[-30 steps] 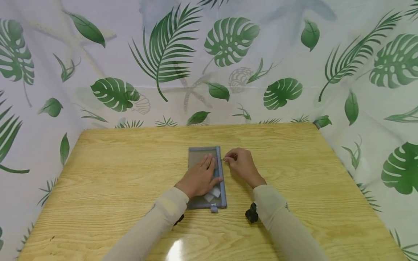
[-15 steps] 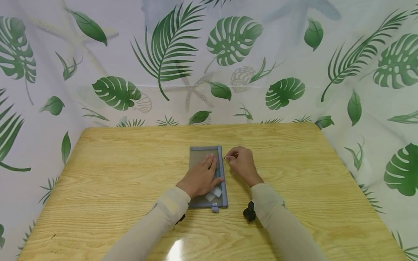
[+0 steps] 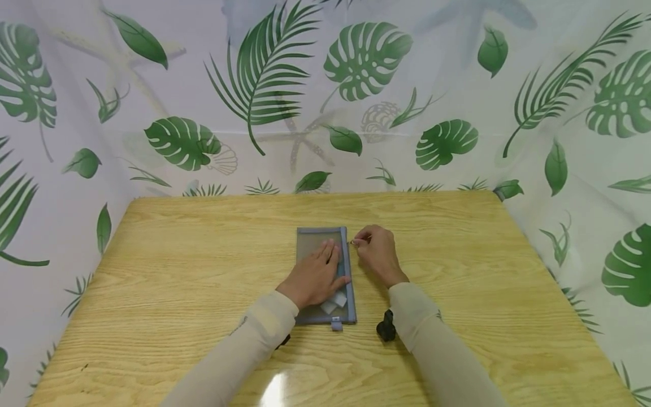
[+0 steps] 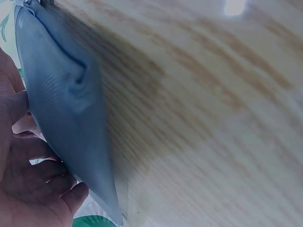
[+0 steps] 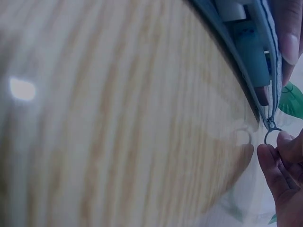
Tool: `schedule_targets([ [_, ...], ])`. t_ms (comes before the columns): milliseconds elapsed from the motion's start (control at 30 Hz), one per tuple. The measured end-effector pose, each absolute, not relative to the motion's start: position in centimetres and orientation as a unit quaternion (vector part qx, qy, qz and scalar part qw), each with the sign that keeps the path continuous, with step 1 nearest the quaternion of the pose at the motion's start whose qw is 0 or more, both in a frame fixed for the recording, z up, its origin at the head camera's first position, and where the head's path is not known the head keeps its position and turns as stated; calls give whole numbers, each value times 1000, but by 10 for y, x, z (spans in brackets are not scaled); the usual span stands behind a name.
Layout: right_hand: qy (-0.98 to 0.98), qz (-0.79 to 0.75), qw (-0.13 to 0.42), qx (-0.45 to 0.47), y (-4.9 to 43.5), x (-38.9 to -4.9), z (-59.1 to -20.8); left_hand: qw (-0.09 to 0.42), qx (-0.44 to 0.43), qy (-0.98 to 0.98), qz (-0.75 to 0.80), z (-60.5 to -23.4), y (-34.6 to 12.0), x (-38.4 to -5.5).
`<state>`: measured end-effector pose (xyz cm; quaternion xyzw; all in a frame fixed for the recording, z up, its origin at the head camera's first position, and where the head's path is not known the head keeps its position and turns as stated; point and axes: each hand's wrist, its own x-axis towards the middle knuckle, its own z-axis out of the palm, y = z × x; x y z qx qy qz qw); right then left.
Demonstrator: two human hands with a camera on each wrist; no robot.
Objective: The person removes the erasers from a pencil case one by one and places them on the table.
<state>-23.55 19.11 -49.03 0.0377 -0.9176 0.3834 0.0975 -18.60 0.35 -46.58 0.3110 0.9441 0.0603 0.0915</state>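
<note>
A blue-grey mesh zip pouch point(image 3: 311, 236) lies flat on the wooden table. My left hand point(image 3: 314, 278) presses on it with straight fingers, thumb near the zipped edge. At that edge's far end, my right hand point(image 3: 377, 254) pinches the ring-shaped zipper pull point(image 5: 271, 130) between thumb and fingers. In the right wrist view, the zip stands parted behind the slider. A pale blue thing point(image 5: 251, 54) and a white piece point(image 5: 231, 10) show inside the pouch. Pale strips point(image 3: 333, 303) show through the mesh below my left hand.
The wood-grain table point(image 3: 203, 254) extends around the pouch on all sides. A white cloth with green leaves point(image 3: 300, 107) hangs behind and beside the table. A fabric tab point(image 3: 336, 324) sticks out from the pouch's near end.
My right hand has moved slightly toward the pouch's far end with the zipper pull. My left hand stays pressed on the pouch. The head view has shifted a little.
</note>
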Motion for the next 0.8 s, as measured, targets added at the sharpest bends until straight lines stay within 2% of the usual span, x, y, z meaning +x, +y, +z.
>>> schedule_targets([
  [800,-907,410,98,12,188,-246,-492,99,304,946,51,-466,4,-187],
])
